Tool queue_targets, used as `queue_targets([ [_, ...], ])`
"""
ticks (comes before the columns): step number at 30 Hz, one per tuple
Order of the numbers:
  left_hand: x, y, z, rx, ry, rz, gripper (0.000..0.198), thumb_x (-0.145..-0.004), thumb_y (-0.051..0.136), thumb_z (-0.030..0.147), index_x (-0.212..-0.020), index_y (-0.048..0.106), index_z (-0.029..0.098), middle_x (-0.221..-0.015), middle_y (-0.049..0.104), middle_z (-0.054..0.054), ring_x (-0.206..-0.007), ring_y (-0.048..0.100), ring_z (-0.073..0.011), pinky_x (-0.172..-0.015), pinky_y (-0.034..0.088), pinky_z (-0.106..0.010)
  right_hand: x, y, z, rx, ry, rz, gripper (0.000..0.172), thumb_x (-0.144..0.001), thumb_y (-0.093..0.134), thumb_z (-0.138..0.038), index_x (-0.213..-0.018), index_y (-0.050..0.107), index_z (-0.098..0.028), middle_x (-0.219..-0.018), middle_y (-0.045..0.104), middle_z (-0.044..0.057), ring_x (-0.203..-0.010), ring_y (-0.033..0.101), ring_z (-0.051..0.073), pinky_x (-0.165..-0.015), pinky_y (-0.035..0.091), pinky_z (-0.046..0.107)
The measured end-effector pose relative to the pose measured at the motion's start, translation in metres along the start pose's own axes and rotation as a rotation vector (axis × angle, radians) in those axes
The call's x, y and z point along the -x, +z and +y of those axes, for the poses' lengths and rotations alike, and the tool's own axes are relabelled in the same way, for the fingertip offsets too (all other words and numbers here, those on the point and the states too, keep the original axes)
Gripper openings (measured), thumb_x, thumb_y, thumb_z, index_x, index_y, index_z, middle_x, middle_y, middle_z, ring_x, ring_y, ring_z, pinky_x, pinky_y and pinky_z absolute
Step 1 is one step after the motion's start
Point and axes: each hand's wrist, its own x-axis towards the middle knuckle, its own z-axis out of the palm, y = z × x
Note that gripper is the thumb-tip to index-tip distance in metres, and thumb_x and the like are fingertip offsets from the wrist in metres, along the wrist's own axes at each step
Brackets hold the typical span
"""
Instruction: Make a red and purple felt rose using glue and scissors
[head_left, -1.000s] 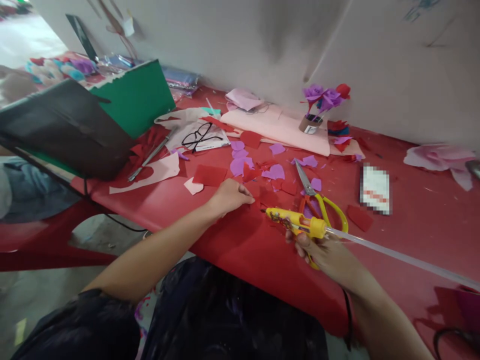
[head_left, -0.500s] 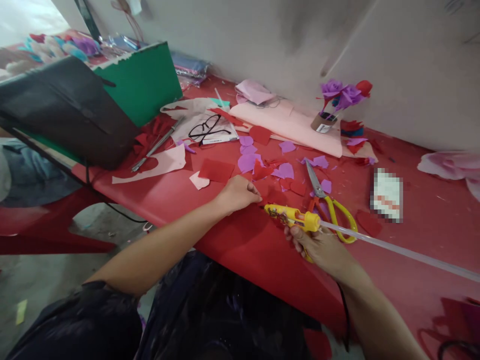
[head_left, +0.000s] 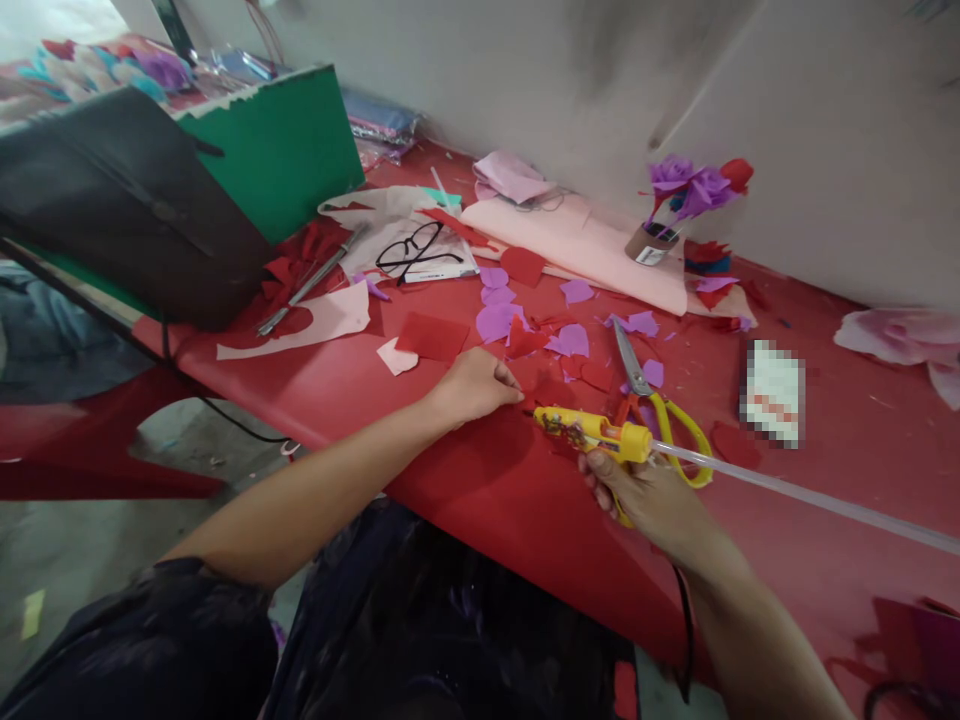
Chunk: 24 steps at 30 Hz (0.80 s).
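My right hand (head_left: 660, 500) is wrapped round the grip of a yellow hot glue gun (head_left: 592, 432), its dark nozzle pointing left. A long clear glue stick (head_left: 795, 490) runs out of its back to the right. Just left of the nozzle is my left hand (head_left: 476, 387), fingers pinched together low over the red table; whatever they hold blends into the red. Beyond the gun lie scissors (head_left: 682, 440) with yellow handles. Purple petal-shaped pieces (head_left: 497, 322) and red pieces (head_left: 433, 337) are scattered past my left hand.
Purple and red paper flowers (head_left: 694, 185) stand in a small pot (head_left: 649, 246). Eyeglasses (head_left: 420, 252) rest at the back beside a pink roll (head_left: 585, 250). A dark bag (head_left: 127, 210) and a green panel (head_left: 277, 150) occupy the left; a pixelated box (head_left: 774, 393) lies right.
The glue gun has shifted slightly right, widening the gap between its nozzle and my left fingertips. My left hand stays almost where it was, still pinched.
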Motion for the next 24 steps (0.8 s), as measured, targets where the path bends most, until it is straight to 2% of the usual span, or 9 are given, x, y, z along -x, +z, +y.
queue_targets([
  [9, 0.0016, -0.0012, 0.0028, -0.036, -0.004, -0.009, 0.006, -0.070, 0.071, 0.017, -0.067, 0.075, 0.015, -0.068, 0.072, -0.004, -0.065, 0.060, -0.0125, -0.062, 0.042, -0.026, -0.0005, 0.0000, -0.0010, 0.066, -0.027, 0.015, 0.057, -0.078, 0.047, -0.075, -0.064, 0.057, -0.021, -0.051, 0.059, 0.002, -0.046, 0.056, 0.015, -0.048, 0.042, 0.028],
  [17, 0.0010, -0.0017, 0.0008, -0.023, -0.004, -0.017, 0.005, -0.070, 0.071, 0.018, -0.066, 0.075, 0.016, -0.068, 0.072, -0.003, -0.066, 0.061, -0.0130, -0.062, 0.043, -0.026, -0.0015, -0.0031, 0.0059, -0.005, -0.004, 0.025, 0.060, -0.075, 0.048, -0.078, -0.068, 0.058, -0.019, -0.054, 0.058, 0.002, -0.045, 0.055, 0.013, -0.044, 0.040, 0.025],
  [24, -0.0001, -0.0014, -0.0018, -0.009, 0.017, 0.003, 0.005, -0.068, 0.072, 0.018, -0.065, 0.076, 0.018, -0.067, 0.072, -0.004, -0.065, 0.061, -0.0147, -0.063, 0.044, -0.028, 0.0008, -0.0025, -0.0018, -0.050, 0.005, 0.028, 0.058, -0.074, 0.052, -0.077, -0.068, 0.057, -0.020, -0.053, 0.057, 0.001, -0.044, 0.055, 0.013, -0.042, 0.041, 0.025],
])
